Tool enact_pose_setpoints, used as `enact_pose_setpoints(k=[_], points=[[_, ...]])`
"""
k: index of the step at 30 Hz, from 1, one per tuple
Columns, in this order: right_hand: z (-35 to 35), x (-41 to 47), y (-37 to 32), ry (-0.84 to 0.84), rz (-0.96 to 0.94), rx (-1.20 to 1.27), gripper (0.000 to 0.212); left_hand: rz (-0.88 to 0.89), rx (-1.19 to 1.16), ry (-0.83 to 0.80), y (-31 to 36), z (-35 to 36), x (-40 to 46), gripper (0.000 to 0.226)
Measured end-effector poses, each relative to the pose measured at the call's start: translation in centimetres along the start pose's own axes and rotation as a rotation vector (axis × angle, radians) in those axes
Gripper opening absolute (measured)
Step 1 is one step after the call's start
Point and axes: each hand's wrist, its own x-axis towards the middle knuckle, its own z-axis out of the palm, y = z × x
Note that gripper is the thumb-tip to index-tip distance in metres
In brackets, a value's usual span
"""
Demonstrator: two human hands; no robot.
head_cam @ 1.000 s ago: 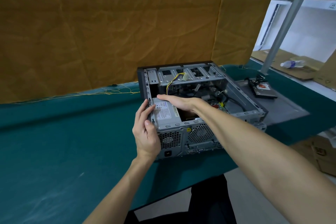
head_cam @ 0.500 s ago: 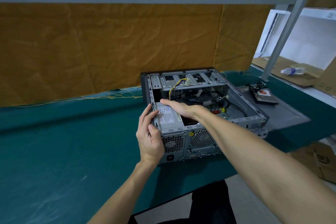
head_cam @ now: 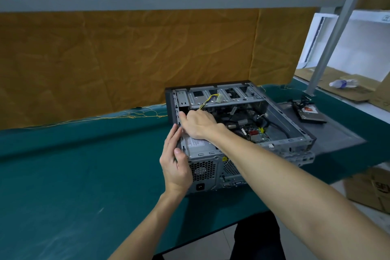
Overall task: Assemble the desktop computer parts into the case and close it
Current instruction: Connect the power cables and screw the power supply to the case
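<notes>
A green table (head_cam: 73, 175) stretched before a tan cloth backdrop (head_cam: 126, 53). The open computer case (head_cam: 291, 124) lay on it, a grey side panel (head_cam: 337, 137) beside it bearing a hard drive (head_cam: 312, 113). The power supply (head_cam: 200, 148) sat in the case's near corner. The left hand (head_cam: 176, 162) lay against the case's outer wall, fingers straight; the right hand (head_cam: 200, 123) reached over the supply, fingers curled at the wall, grip unclear.

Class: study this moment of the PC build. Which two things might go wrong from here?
1. The right hand reaches among loose cables above the power supply; a cable might get trapped.
2. The hard drive lies loose on the side panel; lifting the panel might tip it off.
</notes>
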Motion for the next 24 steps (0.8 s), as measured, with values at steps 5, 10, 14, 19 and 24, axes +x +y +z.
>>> enact_pose_setpoints(k=[5, 10, 14, 19, 24], points=[[0.5, 0.2, 0.0, 0.05, -0.016, -0.048, 0.054, 0.003, 0.007, -0.008, 0.2, 0.1, -0.1, 0.054], [-0.1, 1.4, 3.0, -0.123, 0.116, 0.229, 0.069, 0.016, 0.019, -0.034, -0.1, -0.2, 0.1, 0.052], [-0.2, 0.8, 5.4, -0.453, 0.284, 0.488, 0.093, -0.004, -0.021, -0.016, -0.2, -0.1, 0.0, 0.051], [0.1, 0.7, 4.8, -0.511, 0.29, 0.525, 0.102, 0.012, -0.033, 0.024, -0.5, 0.2, 0.0, 0.051], [0.4, 0.3, 4.4, -0.491, 0.345, 0.552, 0.09, 0.005, 0.004, 0.011, 0.0, 0.0, 0.0, 0.051]])
